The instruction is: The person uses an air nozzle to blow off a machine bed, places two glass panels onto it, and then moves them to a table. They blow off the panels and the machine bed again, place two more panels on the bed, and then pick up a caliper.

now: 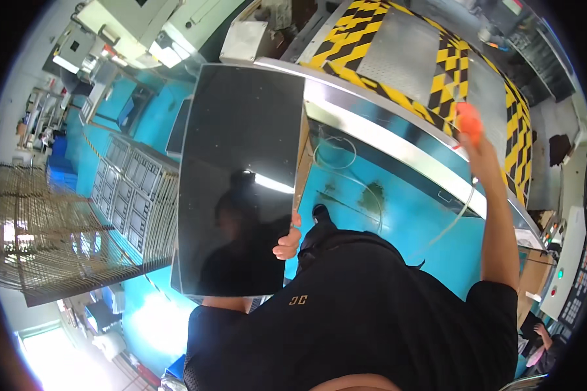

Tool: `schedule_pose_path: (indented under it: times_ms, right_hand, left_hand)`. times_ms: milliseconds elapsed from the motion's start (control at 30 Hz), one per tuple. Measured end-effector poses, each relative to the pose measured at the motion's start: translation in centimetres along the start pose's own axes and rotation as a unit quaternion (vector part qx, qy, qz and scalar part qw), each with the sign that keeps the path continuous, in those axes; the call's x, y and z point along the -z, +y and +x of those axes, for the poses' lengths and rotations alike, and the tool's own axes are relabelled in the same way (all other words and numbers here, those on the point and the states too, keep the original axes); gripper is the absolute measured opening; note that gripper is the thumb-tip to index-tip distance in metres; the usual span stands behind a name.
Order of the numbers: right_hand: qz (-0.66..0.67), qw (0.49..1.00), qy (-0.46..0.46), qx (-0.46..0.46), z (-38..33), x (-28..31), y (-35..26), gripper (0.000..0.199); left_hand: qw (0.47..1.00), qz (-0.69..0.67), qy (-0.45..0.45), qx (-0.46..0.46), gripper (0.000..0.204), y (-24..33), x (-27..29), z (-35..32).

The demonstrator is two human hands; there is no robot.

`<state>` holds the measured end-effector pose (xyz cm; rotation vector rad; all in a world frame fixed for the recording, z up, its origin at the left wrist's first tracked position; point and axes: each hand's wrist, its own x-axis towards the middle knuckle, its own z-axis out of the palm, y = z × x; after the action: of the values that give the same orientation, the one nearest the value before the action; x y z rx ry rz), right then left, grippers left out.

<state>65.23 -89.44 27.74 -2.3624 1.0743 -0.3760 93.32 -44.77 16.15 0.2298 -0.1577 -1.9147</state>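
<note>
A large glossy black panel [238, 163] stands on my left, with a lamp and a dark silhouette mirrored in its face. My left hand [288, 242] curls its fingers round the panel's right edge; the forearm passes behind it. My right hand [481, 156] is stretched out over the near edge of a metal machine bed [401, 65] and closes round an orange-red air gun [468, 122], partly blurred. From below that hand a thin pale hose [462, 212] hangs down towards the floor.
Yellow-and-black hazard tape [362, 26] marks the machine bed. Wire-like racks [39, 234] and a stack of framed panels [127, 189] stand at the left. A control panel with buttons [559, 274] is at the right, near another person [544, 342]. The floor [398, 225] is turquoise.
</note>
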Motion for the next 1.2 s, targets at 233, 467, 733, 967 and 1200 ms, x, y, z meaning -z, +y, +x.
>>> schedule_pose_path:
  times_ms: [233,467,733,967,1200]
  right_hand:
    - [-0.242,0.883,0.391,-0.094,-7.4,3.1,20.0,0.075]
    - [-0.04,0.921,0.242,0.302,-3.4,2.3,0.6,0.068]
    - [0.081,0.87,0.089,0.478,-16.9,-1.8,-10.0,0.076]
    - [0.058,0.966,0.197,0.16,-0.2,2.1,0.5,0.078]
    - [-0.002,0.935,0.19,0.299,-8.0,-0.7,-9.0,0.079]
  left_hand:
    - [0.995,-0.029,0.051,0.081,0.038,-9.4,-7.0,10.4]
    - [0.954,0.139,0.055,0.259,0.032,-13.9,-15.7,21.6]
    - [0.905,-0.084,-0.205,0.364,0.046,-17.4,-8.5,27.8]
    - [0.865,-0.095,-0.209,0.446,0.051,-17.8,-6.7,25.5]
    - [0.902,0.339,0.163,0.213,0.049,-15.7,-15.7,21.3]
